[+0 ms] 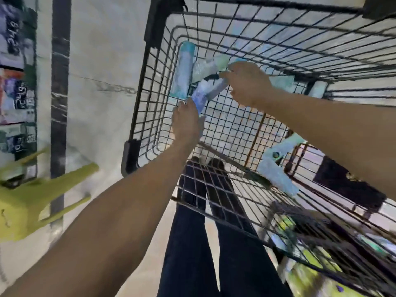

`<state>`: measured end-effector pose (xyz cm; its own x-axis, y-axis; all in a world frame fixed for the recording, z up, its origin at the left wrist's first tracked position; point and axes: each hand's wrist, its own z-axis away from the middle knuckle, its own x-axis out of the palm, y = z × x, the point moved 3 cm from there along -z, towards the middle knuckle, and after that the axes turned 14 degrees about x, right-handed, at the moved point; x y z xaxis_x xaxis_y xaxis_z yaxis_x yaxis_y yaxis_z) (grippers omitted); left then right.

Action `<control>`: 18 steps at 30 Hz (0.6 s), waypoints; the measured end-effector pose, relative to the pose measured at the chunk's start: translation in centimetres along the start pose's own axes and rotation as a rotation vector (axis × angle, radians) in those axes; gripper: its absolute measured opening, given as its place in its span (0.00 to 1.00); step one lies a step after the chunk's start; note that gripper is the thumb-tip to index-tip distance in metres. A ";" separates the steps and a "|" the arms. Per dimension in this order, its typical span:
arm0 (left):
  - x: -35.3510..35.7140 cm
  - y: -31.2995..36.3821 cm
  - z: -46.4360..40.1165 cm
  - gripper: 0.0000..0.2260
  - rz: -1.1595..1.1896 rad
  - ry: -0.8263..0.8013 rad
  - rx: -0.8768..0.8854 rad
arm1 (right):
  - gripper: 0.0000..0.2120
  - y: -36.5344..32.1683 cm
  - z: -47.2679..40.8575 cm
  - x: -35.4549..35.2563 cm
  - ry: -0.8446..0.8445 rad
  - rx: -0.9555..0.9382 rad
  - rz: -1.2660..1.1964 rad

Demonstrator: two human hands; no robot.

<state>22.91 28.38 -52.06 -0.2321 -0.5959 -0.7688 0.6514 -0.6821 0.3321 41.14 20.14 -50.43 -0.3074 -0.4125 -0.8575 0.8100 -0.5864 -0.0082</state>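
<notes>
Blue-and-white packet (206, 91) is held low inside the wire shopping cart (157, 24), mid-frame. Left hand (186, 123) is curled round its lower end and right hand (246, 84) is pinched on the top, probably so it's laid neatly beside the teal packet (183, 71).

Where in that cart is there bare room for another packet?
The wire floor is bare below the right hand and beside the left hand, both holding a packet. The corner beyond them is crowded with teal packets.
</notes>
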 end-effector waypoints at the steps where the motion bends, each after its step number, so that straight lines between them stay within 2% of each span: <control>1: 0.4 -0.3 -0.3 0.31 -0.008 0.002 -0.015 | 0.25 0.0 -0.5 0.5 0.018 -0.013 0.012; 7: 1.7 -0.8 -1.1 0.25 -0.068 0.094 -0.002 | 0.19 -0.1 -2.1 2.2 0.142 -0.044 0.164; 10: 1.2 -0.6 -1.0 0.25 -0.030 0.086 0.001 | 0.12 0.2 -1.7 2.1 0.169 -0.069 0.106; 12: 0.4 -0.4 -0.7 0.25 -0.016 0.055 0.001 | 0.09 0.6 -0.8 1.5 0.175 -0.085 -0.025; 14: -0.5 0.2 -0.1 0.25 0.044 0.025 0.020 | 0.11 1.0 0.7 0.6 0.108 -0.047 -0.240; 18: -2.8 1.6 2.3 0.25 0.371 -0.014 -0.027 | 0.17 1.4 5.6 -1.1 -0.148 0.283 -0.813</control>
<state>22.94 28.04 -48.16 0.0137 -0.8061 -0.5916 0.7118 -0.4077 0.5720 39.84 15.84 -46.57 -0.8137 0.1344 -0.5656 0.1629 -0.8812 -0.4439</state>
